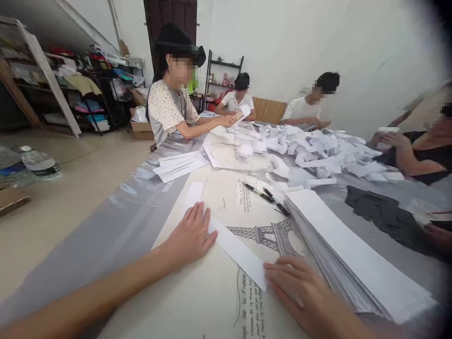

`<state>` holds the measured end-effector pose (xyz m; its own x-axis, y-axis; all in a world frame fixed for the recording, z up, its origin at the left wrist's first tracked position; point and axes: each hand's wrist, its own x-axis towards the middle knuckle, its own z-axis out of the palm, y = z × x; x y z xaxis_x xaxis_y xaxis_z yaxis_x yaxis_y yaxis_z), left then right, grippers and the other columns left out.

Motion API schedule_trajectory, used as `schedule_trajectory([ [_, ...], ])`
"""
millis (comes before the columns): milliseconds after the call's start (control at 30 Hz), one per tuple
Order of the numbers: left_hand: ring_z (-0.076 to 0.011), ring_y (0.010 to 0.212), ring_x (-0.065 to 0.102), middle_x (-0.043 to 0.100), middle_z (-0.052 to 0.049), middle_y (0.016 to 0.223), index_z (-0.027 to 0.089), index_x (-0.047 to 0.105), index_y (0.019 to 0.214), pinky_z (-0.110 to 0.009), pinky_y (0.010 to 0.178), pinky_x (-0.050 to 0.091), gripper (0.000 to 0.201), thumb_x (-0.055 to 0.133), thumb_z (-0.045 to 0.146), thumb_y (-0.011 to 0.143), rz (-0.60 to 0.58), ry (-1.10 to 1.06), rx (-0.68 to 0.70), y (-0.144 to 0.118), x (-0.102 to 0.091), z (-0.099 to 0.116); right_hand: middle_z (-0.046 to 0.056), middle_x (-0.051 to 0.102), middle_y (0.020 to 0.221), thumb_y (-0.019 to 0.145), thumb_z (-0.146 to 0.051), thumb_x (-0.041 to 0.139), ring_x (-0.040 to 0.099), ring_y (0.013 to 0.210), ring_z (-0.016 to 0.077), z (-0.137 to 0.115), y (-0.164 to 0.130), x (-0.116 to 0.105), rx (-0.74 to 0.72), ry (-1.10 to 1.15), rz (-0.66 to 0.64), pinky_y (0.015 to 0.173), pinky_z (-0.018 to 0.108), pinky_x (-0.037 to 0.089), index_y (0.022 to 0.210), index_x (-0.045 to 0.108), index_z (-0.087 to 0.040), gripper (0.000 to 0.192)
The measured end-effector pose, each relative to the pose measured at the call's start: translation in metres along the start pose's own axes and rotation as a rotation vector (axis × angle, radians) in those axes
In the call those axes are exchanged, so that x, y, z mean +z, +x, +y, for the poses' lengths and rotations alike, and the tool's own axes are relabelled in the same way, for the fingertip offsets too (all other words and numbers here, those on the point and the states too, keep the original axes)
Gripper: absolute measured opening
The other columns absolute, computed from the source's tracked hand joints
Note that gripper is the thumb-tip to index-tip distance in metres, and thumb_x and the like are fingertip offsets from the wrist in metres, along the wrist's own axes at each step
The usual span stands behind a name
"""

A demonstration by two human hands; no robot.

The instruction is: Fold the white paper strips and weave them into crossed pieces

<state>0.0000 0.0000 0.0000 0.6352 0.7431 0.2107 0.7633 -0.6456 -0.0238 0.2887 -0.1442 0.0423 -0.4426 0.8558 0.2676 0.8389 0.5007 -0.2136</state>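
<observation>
- A long table covered in grey plastic sheeting [116, 226] is carrying a cream printed sheet with Eiffel Tower drawings [219, 292] along its near edge.
- A tall stack of long white paper strips [353, 254] is sitting toward the table's near right edge.
- A single long white paper strip [235, 249] is lying flat on the printed sheet, between both hands.
- The left hand [189, 235] is pressing flat, fingers spread, on the strip's far end.
- The right hand [300, 292] is pressing open-palmed on its near end.

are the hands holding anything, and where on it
Nothing is gripped: left hand and right hand press flat on opposite ends of a white paper strip.
</observation>
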Motion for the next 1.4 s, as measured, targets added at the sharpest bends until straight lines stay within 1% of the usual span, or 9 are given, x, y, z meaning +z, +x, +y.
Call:
schedule_trajectory([
  [133, -0.0433, 0.148, 0.038, 0.041, -0.032, 0.156, -0.001, 0.043, 0.148, -0.055, 0.117, 0.036, 0.067, 0.032, 0.05, 0.106, 0.06, -0.035, 0.005, 0.002, -0.002, -0.001, 0.01, 0.072, 0.125, 0.1, -0.014, 0.053, 0.064, 0.115, 0.028, 0.002, 0.075, 0.017, -0.108, 0.036, 0.084, 0.098, 0.047, 0.058, 0.126, 0.065, -0.02, 0.03],
  [233, -0.0428, 0.144, 0.044, 0.045, -0.032, 0.152, 0.001, 0.046, 0.146, -0.055, 0.114, 0.04, 0.064, 0.036, 0.05, 0.106, 0.099, -0.056, 0.007, 0.001, -0.005, -0.001, 0.012, 0.07, 0.131, 0.1, -0.01, 0.052, 0.063, 0.115, 0.0275, 0.0, 0.125, 0.043, -0.294, 0.025, 0.082, 0.099, 0.048, 0.056, 0.124, 0.067, -0.017, 0.03],
  [333, -0.0436, 0.142, 0.047, 0.046, -0.032, 0.151, 0.003, 0.048, 0.146, -0.056, 0.111, 0.044, 0.063, 0.039, 0.049, 0.105, 0.127, -0.073, 0.002, -0.002, -0.009, -0.001, 0.012, 0.07, 0.132, 0.099, -0.006, 0.05, 0.063, 0.11, 0.0283, -0.001, 0.146, 0.065, -0.309, -0.034, 0.098, 0.092, 0.049, 0.057, 0.12, 0.07, -0.015, 0.03],
  [633, -0.0466, 0.143, 0.044, 0.047, -0.035, 0.15, -0.006, 0.049, 0.144, -0.056, 0.115, 0.039, 0.074, 0.038, 0.055, 0.103, 0.093, 0.032, -0.023, -0.002, -0.011, 0.002, 0.006, 0.07, 0.135, 0.099, -0.005, 0.051, 0.059, 0.102, 0.0269, -0.002, 0.132, 0.073, -0.188, 0.004, 0.114, 0.088, 0.046, 0.055, 0.127, 0.068, -0.018, 0.035],
  [933, -0.0441, 0.146, 0.041, 0.044, -0.032, 0.154, -0.004, 0.048, 0.147, -0.056, 0.118, 0.033, 0.079, 0.037, 0.06, 0.101, 0.079, 0.058, -0.058, -0.003, -0.008, -0.001, 0.005, 0.079, 0.112, 0.097, -0.008, 0.054, 0.054, 0.08, 0.0237, -0.005, 0.116, 0.06, -0.139, 0.091, 0.2, 0.075, 0.041, 0.057, 0.101, 0.077, -0.02, 0.026],
  [1067, -0.0415, 0.149, 0.037, 0.039, -0.032, 0.157, -0.005, 0.044, 0.148, -0.058, 0.119, 0.031, 0.085, 0.033, 0.064, 0.1, 0.037, 0.036, -0.092, -0.001, -0.008, -0.003, 0.007, 0.08, 0.101, 0.097, -0.007, 0.054, 0.055, 0.078, 0.0237, -0.011, 0.116, 0.056, -0.117, 0.066, 0.187, 0.069, 0.038, 0.055, 0.093, 0.076, -0.02, 0.025],
  [1200, -0.0419, 0.151, 0.033, 0.037, -0.031, 0.159, -0.004, 0.043, 0.15, -0.061, 0.12, 0.027, 0.091, 0.033, 0.07, 0.099, -0.024, -0.007, -0.086, 0.0, -0.012, -0.01, 0.007, 0.078, 0.099, 0.099, -0.013, 0.056, 0.056, 0.08, 0.0235, -0.013, 0.116, 0.058, -0.126, 0.053, 0.187, 0.073, 0.039, 0.056, 0.089, 0.072, -0.02, 0.021],
  [1300, -0.0412, 0.152, 0.03, 0.039, -0.026, 0.159, 0.001, 0.043, 0.152, -0.061, 0.12, 0.027, 0.094, 0.034, 0.077, 0.097, -0.045, -0.059, -0.047, 0.0, -0.018, -0.021, 0.008, 0.076, 0.111, 0.098, -0.019, 0.062, 0.059, 0.091, 0.0256, -0.014, 0.113, 0.059, -0.099, 0.07, 0.17, 0.079, 0.042, 0.058, 0.098, 0.07, -0.019, 0.009],
  [1400, -0.0375, 0.153, 0.029, 0.047, -0.018, 0.157, 0.012, 0.047, 0.151, -0.057, 0.121, 0.028, 0.082, 0.034, 0.074, 0.099, -0.006, -0.091, 0.003, 0.0, -0.023, -0.034, 0.009, 0.072, 0.117, 0.097, -0.02, 0.064, 0.059, 0.103, 0.028, -0.016, 0.112, 0.058, -0.081, 0.095, 0.138, 0.085, 0.045, 0.059, 0.117, 0.066, -0.018, 0.02],
])
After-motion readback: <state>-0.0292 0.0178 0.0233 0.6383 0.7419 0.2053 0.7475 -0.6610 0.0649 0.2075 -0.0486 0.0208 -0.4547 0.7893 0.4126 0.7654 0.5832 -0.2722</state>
